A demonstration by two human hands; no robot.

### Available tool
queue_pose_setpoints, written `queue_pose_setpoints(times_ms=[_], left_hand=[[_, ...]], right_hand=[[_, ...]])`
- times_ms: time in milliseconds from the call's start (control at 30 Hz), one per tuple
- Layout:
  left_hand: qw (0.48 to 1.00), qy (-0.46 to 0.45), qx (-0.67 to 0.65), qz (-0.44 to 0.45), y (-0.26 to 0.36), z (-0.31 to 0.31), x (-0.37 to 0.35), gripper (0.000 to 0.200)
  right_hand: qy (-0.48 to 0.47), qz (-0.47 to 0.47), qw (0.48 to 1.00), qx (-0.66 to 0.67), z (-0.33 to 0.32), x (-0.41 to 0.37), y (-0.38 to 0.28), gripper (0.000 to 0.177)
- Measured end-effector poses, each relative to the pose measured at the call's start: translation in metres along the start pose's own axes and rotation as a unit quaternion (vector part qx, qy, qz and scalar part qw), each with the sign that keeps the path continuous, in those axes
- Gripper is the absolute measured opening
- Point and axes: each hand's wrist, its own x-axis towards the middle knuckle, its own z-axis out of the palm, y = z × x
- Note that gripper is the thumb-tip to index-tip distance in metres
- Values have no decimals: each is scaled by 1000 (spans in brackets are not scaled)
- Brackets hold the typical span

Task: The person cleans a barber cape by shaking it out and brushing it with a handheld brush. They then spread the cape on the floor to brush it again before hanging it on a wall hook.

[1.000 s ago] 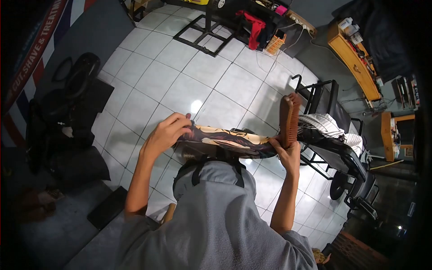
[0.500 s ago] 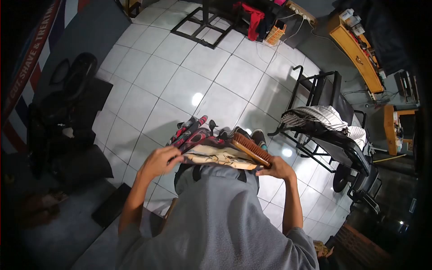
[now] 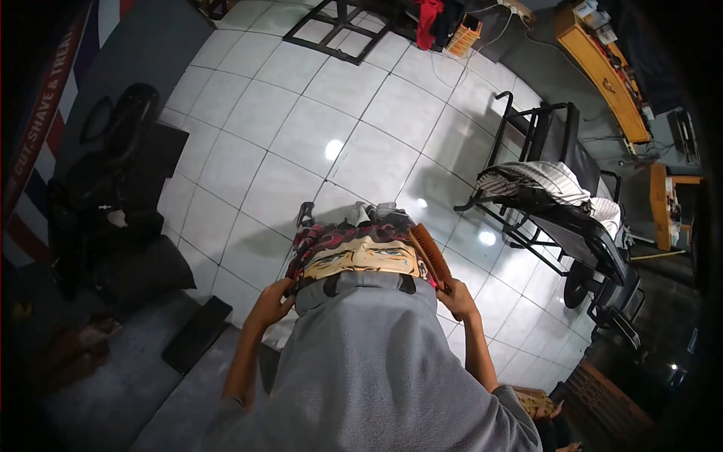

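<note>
A printed apron (image 3: 369, 256) with a drawn face and a red-and-black pattern lies across the front of my waist, below my grey shirt. My left hand (image 3: 271, 303) is at its left upper edge, fingers curled on the cloth. At the opposite edge, my right hand (image 3: 456, 299) grips a wooden brush (image 3: 431, 255) with brown bristles. The brush points away from me, tilted along the apron's right side. Whether my right fingers also pinch the cloth is hidden.
A black reclining chair (image 3: 561, 218) with a striped cloth (image 3: 538, 181) draped over it stands on the right. A black metal frame (image 3: 339, 30) rests on the white tiles ahead. Wooden shelves (image 3: 602, 75) line the right wall; dark chairs (image 3: 128, 203) stand left.
The bunched apron has spread flat, so its printed face now shows. My left hand has moved down and closed on its edge; the brush in my right hand has turned steeper.
</note>
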Motion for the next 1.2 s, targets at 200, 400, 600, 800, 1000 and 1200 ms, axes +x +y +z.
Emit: queue_pose_setpoints(times_ms=[200, 400, 600, 800, 1000, 1200], left_hand=[[982, 175, 73, -4, -74, 13, 19, 21], [941, 266, 162, 135, -39, -51, 124, 21], [900, 281, 263, 206, 59, -164, 158, 25], [863, 415, 195, 214, 122, -157, 127, 32], [977, 47, 200, 62, 2, -49, 92, 48], [991, 34, 126, -9, -35, -5, 34, 29]], right_hand=[[218, -30, 975, 5, 13, 35, 37, 19], [407, -75, 910, 1, -54, 122, -18, 21], [519, -257, 812, -74, -161, 107, -132, 16], [618, -357, 700, 32, -175, 61, -173, 12], [434, -145, 889, 3, -87, 60, -30, 19], [258, 122, 958, -40, -37, 10, 41, 21]])
